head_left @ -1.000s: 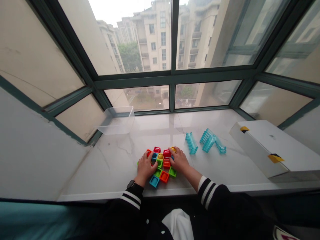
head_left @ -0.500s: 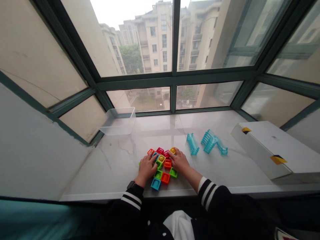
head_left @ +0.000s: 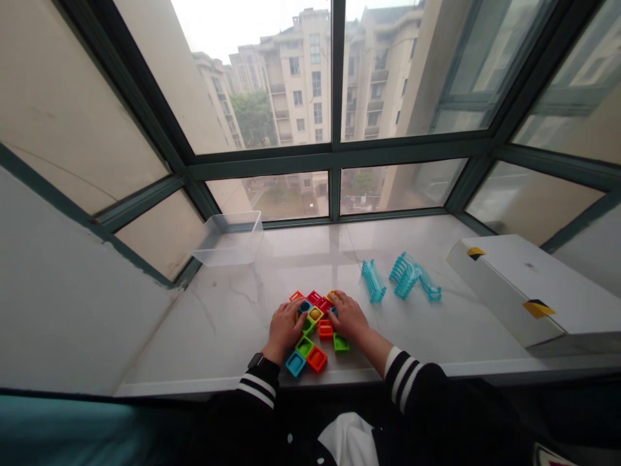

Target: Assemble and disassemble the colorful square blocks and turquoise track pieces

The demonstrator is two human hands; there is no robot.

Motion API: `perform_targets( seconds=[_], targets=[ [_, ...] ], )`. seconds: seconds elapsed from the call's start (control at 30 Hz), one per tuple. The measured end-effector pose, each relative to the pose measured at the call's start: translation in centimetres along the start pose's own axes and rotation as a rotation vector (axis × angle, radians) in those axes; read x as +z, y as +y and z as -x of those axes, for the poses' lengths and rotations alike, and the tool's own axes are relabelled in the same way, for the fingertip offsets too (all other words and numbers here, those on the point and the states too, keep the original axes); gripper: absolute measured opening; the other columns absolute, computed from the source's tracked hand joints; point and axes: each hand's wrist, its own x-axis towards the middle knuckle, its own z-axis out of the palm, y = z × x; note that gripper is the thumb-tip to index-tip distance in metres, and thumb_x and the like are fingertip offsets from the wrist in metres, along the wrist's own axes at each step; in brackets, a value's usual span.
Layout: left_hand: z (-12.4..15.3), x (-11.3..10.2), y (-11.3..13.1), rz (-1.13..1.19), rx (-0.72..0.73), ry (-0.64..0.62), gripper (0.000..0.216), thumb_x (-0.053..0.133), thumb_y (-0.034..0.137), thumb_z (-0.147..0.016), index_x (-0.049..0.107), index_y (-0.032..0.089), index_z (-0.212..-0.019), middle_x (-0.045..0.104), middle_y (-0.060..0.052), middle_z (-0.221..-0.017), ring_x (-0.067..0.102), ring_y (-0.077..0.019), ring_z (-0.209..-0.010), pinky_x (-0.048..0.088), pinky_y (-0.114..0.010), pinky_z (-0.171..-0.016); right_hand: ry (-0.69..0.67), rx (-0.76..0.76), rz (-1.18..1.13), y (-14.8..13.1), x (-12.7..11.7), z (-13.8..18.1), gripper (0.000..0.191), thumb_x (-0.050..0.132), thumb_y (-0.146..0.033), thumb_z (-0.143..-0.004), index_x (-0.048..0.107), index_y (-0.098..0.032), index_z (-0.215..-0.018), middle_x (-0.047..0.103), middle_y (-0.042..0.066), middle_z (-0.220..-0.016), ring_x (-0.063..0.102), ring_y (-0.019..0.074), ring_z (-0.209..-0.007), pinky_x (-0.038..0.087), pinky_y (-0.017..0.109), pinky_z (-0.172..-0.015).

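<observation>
A cluster of small colourful plastic blocks with hollow faces lies on the sill in front of me. My left hand (head_left: 285, 330) rests over its left side, fingers stretched out and touching the blocks. Over the right side is my right hand (head_left: 350, 317), its fingers spread against the blocks at the upper right. Between the hands sit a yellow block (head_left: 315, 315) and an orange block (head_left: 325, 330). Nearer me, a green block (head_left: 305, 346), a blue block (head_left: 295, 364) and an orange-red block (head_left: 317, 360) touch one another. Another green block (head_left: 341, 343) stands below my right hand. My fingers partly hide several blocks.
Translucent turquoise track-like pieces (head_left: 373, 281) (head_left: 405, 275) lie right of the blocks. A clear plastic bin (head_left: 228, 249) stands at the back left by the window. On the right is a white box (head_left: 524, 278) with black-and-yellow tabs. The sill's front edge (head_left: 194, 387) runs close to me.
The front blue, green and orange-red blocks have shifted toward me and turned. The right green block has moved slightly right and nearer. Both hands remain over the cluster.
</observation>
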Motion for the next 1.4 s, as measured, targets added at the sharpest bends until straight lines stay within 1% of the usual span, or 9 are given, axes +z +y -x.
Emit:
perform_targets(
  seconds=[0.27,0.37,0.47,0.63,0.73,1.0,1.17,1.33,1.4],
  targets=[
    [-0.1,0.3,0.7,0.012,-0.055,0.117,0.033,0.05,0.041,-0.106,0.072,0.03,-0.128,0.074,-0.004,-0.131,0.063,-0.0254,-0.122,0.048,-0.043,-0.111,0.02,0.024,0.03,-0.3,-0.4,0.1,0.049,0.053,-0.041,-0.104,0.059,-0.022,-0.148,0.052,0.015,-0.156,0.056,0.0314,-0.131,0.045,0.042,-0.112],
    [-0.3,0.1,0.6,0.003,-0.05,0.109,0.035,0.05,0.041,-0.105,0.072,0.029,-0.129,0.073,-0.006,-0.131,0.062,-0.0267,-0.124,0.046,-0.046,-0.113,0.023,0.027,0.033,-0.3,-0.4,0.2,0.048,0.053,-0.041,-0.104,0.059,-0.024,-0.149,0.051,0.014,-0.157,0.056,0.0312,-0.13,0.044,0.042,-0.112],
    [0.4,-0.5,0.2,-0.032,-0.009,0.079,0.041,0.052,0.045,-0.104,0.067,0.029,-0.139,0.066,-0.009,-0.143,0.056,-0.0295,-0.136,0.034,-0.054,-0.124,0.019,0.028,0.032,-0.2,-0.4,0.2,0.048,0.053,-0.042,-0.104,0.058,-0.027,-0.15,0.049,0.013,-0.158,0.056,0.031,-0.13,0.044,0.042,-0.111],
    [3.8,-1.0,-0.9,-0.084,0.132,-0.189,0.1,0.085,0.066,-0.072,0.047,0.038,-0.159,0.033,-0.01,-0.173,0.025,-0.044,-0.16,0.014,-0.069,-0.129,0.015,0.034,0.032,-0.3,-0.2,0.1,0.047,0.052,-0.04,-0.105,0.058,-0.029,-0.15,0.048,0.012,-0.158,0.056,0.0308,-0.129,0.045,0.041,-0.11],
    [5.4,-0.7,-0.9,-0.09,0.118,-0.252,0.114,0.089,0.065,-0.067,0.038,0.037,-0.165,0.03,-0.012,-0.175,0.021,-0.0458,-0.161,0.013,-0.069,-0.129,0.024,0.036,0.032,-0.7,0.1,0.0,0.046,0.051,-0.039,-0.106,0.058,-0.027,-0.15,0.049,0.013,-0.157,0.055,0.0309,-0.129,0.044,0.041,-0.11],
    [5.2,1.0,1.1,-0.129,-0.052,-0.048,0.088,0.079,0.059,-0.081,0.048,0.034,-0.159,0.048,-0.013,-0.162,0.038,-0.0393,-0.154,0.018,-0.062,-0.13,-0.003,-0.005,0.013,-1.7,0.6,0.1,0.046,0.049,-0.043,-0.107,0.059,-0.028,-0.149,0.049,0.012,-0.158,0.056,0.0308,-0.127,0.045,0.043,-0.109],
    [5.0,1.1,0.9,-0.105,-0.035,-0.002,0.081,0.077,0.055,-0.084,0.051,0.028,-0.156,0.05,-0.015,-0.159,0.044,-0.0375,-0.149,0.025,-0.059,-0.129,-0.004,-0.026,0.007,-2.1,0.6,0.1,0.047,0.046,-0.043,-0.108,0.059,-0.025,-0.15,0.049,0.014,-0.158,0.055,0.031,-0.129,0.045,0.043,-0.111],
    [5.0,0.8,0.3,-0.06,-0.03,0.091,0.072,0.074,0.049,-0.087,0.054,0.023,-0.152,0.055,-0.017,-0.153,0.053,-0.0361,-0.14,0.043,-0.054,-0.117,0.054,-0.031,-0.013,-2.9,1.0,-0.3,0.041,0.042,-0.038,-0.11,0.064,-0.022,-0.141,0.056,0.015,-0.152,0.06,0.0301,-0.124,0.047,0.043,-0.109],
    [5.1,0.5,0.1,-0.083,-0.009,0.104,0.07,0.074,0.049,-0.088,0.056,0.023,-0.151,0.06,-0.016,-0.149,0.055,-0.0356,-0.138,0.041,-0.055,-0.119,0.078,-0.039,-0.044,-3.1,1.3,-0.4,0.039,0.043,-0.037,-0.109,0.064,-0.022,-0.138,0.058,0.014,-0.149,0.061,0.0297,-0.123,0.048,0.043,-0.108]
  ],
)
